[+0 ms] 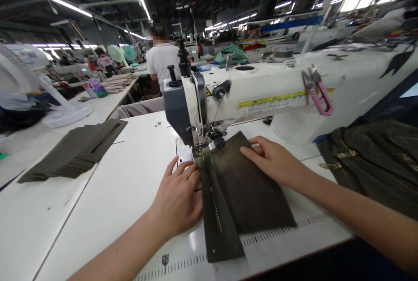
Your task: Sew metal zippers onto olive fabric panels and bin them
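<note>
A dark olive fabric panel (251, 194) lies under the sewing machine's needle area. Along its left side runs a strip (225, 239) with a gold-toothed zipper (214, 207). My left hand (179, 194) rests palm down beside the presser foot (198, 148), fingers slightly bent and apart, its right side against the strip's left edge. At the panel's upper right edge, my right hand (264, 157) has its thumb on top and its fingers curled at the edge, partly hidden. The white sewing machine (281, 80) stands over the work.
Stacked olive pieces (75, 150) lie on the left. Olive fabric with zippers (375, 163) is heaped at the right. Pink-handled snips (321, 98) sit on the machine arm. A person in a white shirt (163, 63) is beyond, and a white fan (62, 111) stands far left.
</note>
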The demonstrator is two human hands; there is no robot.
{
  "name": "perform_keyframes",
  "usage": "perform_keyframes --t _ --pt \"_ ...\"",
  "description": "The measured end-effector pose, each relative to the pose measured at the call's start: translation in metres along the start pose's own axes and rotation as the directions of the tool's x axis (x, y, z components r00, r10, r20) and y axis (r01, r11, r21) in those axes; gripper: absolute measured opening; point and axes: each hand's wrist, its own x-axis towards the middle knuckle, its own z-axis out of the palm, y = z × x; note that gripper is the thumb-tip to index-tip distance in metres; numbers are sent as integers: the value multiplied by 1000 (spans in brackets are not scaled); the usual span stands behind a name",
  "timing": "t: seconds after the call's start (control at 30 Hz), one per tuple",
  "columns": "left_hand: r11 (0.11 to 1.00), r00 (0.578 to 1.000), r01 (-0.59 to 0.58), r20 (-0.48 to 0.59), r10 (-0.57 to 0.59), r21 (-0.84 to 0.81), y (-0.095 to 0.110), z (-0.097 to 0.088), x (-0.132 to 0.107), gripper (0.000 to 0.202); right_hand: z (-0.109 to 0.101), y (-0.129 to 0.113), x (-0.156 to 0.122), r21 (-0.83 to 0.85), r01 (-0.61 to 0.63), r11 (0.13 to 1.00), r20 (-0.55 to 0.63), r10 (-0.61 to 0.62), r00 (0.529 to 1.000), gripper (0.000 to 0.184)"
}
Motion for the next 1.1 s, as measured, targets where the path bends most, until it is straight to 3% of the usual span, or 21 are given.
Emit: perform_keyframes --t 0.07,0.13,0.23,0.37,0.43,0.5,0.53,0.57,0.63,0.7,0.77,0.87,1.0,1.03,1.1 --pt "1000 1000 -1 15 2 -8 0 0 -2 26 0 -3 -19 88 33 996 16 -35 999 36" --pt "1000 1000 -6 14 6 -10 0 0 -4 30 0 -2 -32 73 53 996 31 -55 998 36" --pt "1000 1000 -7 17 7 -2 0 1 -6 32 -2 4 -40 -86 32 996 87 -24 996 14" --pt "1000 1000 -3 20 3 -1 1 0 -6 35 -10 5 -40 -237 63 969 64 -50 997 31" --pt "1000 1000 -10 26 10 -1 1 0 -6 35 -14 -7 -40 -163 69 984 15 -68 998 32" --pt "1000 999 -19 46 18 10 0 0 -5 35 -18 -28 -39 89 -1 996 53 -3 999 29" --pt "999 998 -26 56 25 22 -1 0 -5 34 -19 -40 -37 268 -84 960 127 52 991 27" --pt "999 997 -37 67 35 35 -2 0 -5 34 -19 -52 -35 449 -194 872 229 98 969 23" --pt "996 996 -66 67 62 62 -5 2 -6 34 -18 -70 -28 656 -369 658 375 140 916 20" --pt "993 995 -88 52 84 82 -8 5 -6 37 -15 -76 -22 720 -458 521 432 180 884 21" --pt "991 994 -101 48 97 90 -10 6 -6 39 -13 -70 -22 718 -497 487 446 227 866 21" --pt "992 994 -95 57 90 84 -10 6 -6 39 -13 -42 -35 630 -538 560 447 305 841 17" --pt "996 994 -57 98 50 70 -5 -1 -5 36 -23 -10 -49 356 -570 740 499 365 786 20" --pt "997 993 -51 107 44 63 -3 -3 -5 35 -27 -9 -49 258 -515 817 474 358 804 20" --pt "998 994 -40 104 35 42 0 -6 -5 35 -31 -15 -42 29 -255 967 274 237 932 18"
